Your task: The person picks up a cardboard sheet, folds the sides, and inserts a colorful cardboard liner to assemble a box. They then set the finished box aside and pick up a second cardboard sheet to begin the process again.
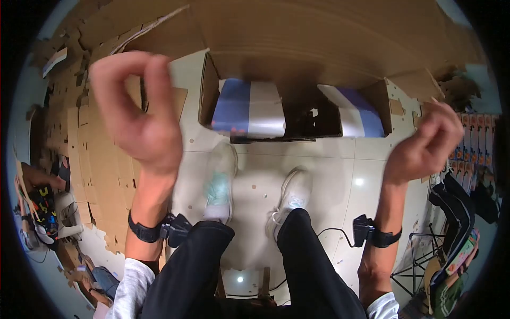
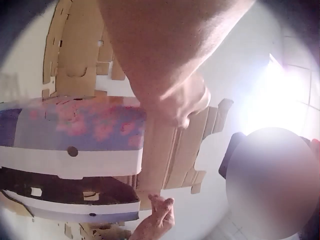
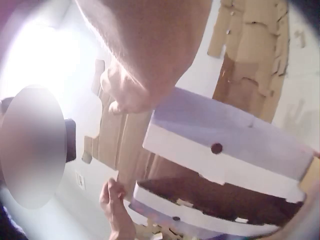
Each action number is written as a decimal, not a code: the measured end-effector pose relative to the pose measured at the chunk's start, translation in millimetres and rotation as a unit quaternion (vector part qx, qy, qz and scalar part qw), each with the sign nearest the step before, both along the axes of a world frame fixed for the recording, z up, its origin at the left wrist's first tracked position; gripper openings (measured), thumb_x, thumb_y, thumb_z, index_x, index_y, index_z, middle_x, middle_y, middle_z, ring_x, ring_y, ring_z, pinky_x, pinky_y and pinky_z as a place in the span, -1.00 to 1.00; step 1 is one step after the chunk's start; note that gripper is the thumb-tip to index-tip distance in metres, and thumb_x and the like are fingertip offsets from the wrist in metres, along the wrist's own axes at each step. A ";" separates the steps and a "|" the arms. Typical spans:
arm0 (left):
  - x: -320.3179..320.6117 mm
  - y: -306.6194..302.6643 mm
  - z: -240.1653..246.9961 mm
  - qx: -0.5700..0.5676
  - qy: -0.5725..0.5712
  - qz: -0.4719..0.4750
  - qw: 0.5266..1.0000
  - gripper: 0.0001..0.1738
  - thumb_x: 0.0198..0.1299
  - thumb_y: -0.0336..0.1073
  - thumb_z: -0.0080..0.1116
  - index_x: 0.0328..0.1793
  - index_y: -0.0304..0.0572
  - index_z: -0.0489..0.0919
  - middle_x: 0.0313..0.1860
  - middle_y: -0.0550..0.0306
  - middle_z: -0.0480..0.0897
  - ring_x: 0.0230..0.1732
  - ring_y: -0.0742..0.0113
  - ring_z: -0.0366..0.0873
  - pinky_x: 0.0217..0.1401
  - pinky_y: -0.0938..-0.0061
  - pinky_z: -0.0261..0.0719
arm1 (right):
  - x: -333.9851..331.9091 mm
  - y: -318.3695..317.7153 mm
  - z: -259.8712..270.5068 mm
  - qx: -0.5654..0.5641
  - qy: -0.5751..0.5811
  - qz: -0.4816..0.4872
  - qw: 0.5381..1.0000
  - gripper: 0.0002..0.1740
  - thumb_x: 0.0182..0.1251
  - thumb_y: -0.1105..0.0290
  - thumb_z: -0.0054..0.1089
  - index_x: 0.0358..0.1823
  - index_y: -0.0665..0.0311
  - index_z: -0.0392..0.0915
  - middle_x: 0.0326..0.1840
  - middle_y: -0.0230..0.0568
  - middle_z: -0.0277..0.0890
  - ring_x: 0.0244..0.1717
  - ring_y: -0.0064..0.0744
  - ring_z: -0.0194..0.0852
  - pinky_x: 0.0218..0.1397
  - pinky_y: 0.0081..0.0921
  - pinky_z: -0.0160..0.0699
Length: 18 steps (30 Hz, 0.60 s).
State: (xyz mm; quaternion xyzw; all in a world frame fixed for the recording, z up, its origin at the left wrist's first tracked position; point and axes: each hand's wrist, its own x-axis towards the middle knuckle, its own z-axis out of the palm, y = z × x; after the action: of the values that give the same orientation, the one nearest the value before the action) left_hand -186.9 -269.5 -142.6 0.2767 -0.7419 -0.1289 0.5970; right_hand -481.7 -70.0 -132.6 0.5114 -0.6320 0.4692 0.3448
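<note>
A brown cardboard box [image 1: 297, 137] with blue-and-white outer panels stands before my feet, its large lid panel [image 1: 324, 32] raised. My left hand [image 1: 146, 111], blurred by motion, is at the lid's left side flap [image 1: 164, 38], thumb and index finger meeting at its corner. On the other side my right hand [image 1: 425, 141] has its fingers curled at the corner of the right side flap [image 1: 422, 85]. Both wrist views show the hands on opposite sides of the lid, fingertips pinching at its edges. Inside the box it is dark, with small cut-outs.
Flattened cardboard sheets [image 1: 101, 175] lie in a pile on the left. A black folding stand [image 1: 425, 250] and stacks of printed packages [image 1: 475, 138] are at the right. My shoes [image 1: 295, 191] rest on the tiled floor [image 1: 329, 212]. A cable trails from my right wrist band.
</note>
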 end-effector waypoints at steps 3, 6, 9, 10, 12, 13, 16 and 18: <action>-6.2 -7.7 4.4 0.099 0.076 -0.079 0.989 -0.40 0.37 -0.15 0.43 0.43 -0.19 0.47 0.22 -0.05 0.52 0.29 0.11 0.46 0.43 0.22 0.41 | -28.6 7.6 17.6 -0.030 -0.235 0.012 0.971 -0.59 0.74 0.18 -0.01 0.26 0.38 0.57 0.27 -0.07 0.60 0.30 -0.22 0.56 0.26 -0.34 0.64; -0.4 -9.1 17.8 0.025 -0.133 -0.061 0.989 -0.37 0.47 -0.20 0.33 0.56 -0.23 0.41 0.46 -0.07 0.43 0.55 0.09 0.28 0.58 0.20 0.25 | -36.7 2.9 14.5 -0.082 -0.537 0.215 0.811 -0.53 0.80 0.15 -0.14 0.32 0.38 0.56 0.37 -0.07 0.57 0.36 -0.24 0.53 0.34 -0.30 0.62; -13.5 -7.7 20.7 -0.014 -0.117 0.123 0.985 -0.38 0.48 -0.23 0.30 0.61 -0.15 0.42 0.61 0.00 0.39 0.60 0.17 0.30 0.56 0.26 0.34 | -24.6 1.5 17.3 0.033 -0.412 0.117 0.903 -0.47 0.78 0.09 -0.12 0.38 0.41 0.52 0.41 -0.09 0.53 0.41 -0.32 0.50 0.47 -0.30 0.54; -6.8 -21.0 21.0 0.036 -0.115 0.078 0.990 -0.39 0.48 -0.23 0.30 0.58 -0.18 0.43 0.56 -0.03 0.42 0.55 0.18 0.36 0.49 0.28 0.39 | -22.6 1.9 19.8 0.073 -0.364 0.078 0.925 -0.43 0.77 0.05 -0.11 0.40 0.42 0.51 0.43 -0.08 0.52 0.43 -0.31 0.49 0.50 -0.29 0.51; 12.5 -51.8 22.1 0.132 -0.105 -0.016 0.986 -0.43 0.48 -0.23 0.30 0.53 -0.24 0.46 0.47 -0.07 0.48 0.45 0.20 0.47 0.37 0.31 0.48 | -10.6 -5.3 28.1 0.072 -0.399 0.131 0.905 -0.37 0.72 0.01 0.00 0.44 0.45 0.49 0.43 0.00 0.52 0.47 -0.28 0.44 0.56 -0.31 0.37; 10.4 -55.9 19.1 0.201 -0.038 -0.114 0.972 -0.51 0.48 -0.28 0.28 0.47 -0.22 0.53 0.34 -0.01 0.62 0.26 0.28 0.63 0.23 0.38 0.59 | -6.7 -9.9 31.2 0.071 -0.416 0.158 0.892 -0.34 0.69 -0.01 0.05 0.45 0.47 0.48 0.43 0.04 0.52 0.49 -0.27 0.42 0.59 -0.32 0.30; 13.0 -35.5 13.7 0.257 -0.098 -0.151 0.949 -0.61 0.48 -0.33 0.23 0.37 -0.27 0.61 0.17 0.06 0.72 0.20 0.31 0.68 0.23 0.42 0.61 | -2.7 -11.5 36.7 0.152 -0.380 0.160 0.898 -0.22 0.69 -0.11 0.01 0.58 0.44 0.32 0.51 -0.05 0.43 0.54 -0.29 0.40 0.58 -0.33 0.41; -3.3 -23.9 19.3 0.231 -0.096 -0.205 0.946 -0.67 0.48 -0.38 0.18 0.30 -0.30 0.65 0.09 0.13 0.77 0.25 0.33 0.66 0.30 0.41 0.59 | -0.6 -20.9 35.3 0.122 -0.437 0.246 0.856 -0.20 0.68 -0.09 0.04 0.62 0.45 0.25 0.52 -0.02 0.38 0.53 -0.26 0.36 0.63 -0.30 0.26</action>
State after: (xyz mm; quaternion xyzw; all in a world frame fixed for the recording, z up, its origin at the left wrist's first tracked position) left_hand -190.1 -293.4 -123.3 0.2602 -0.7862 -0.3894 0.4031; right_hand -482.3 -90.9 -97.3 0.4302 -0.6234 0.6333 -0.1587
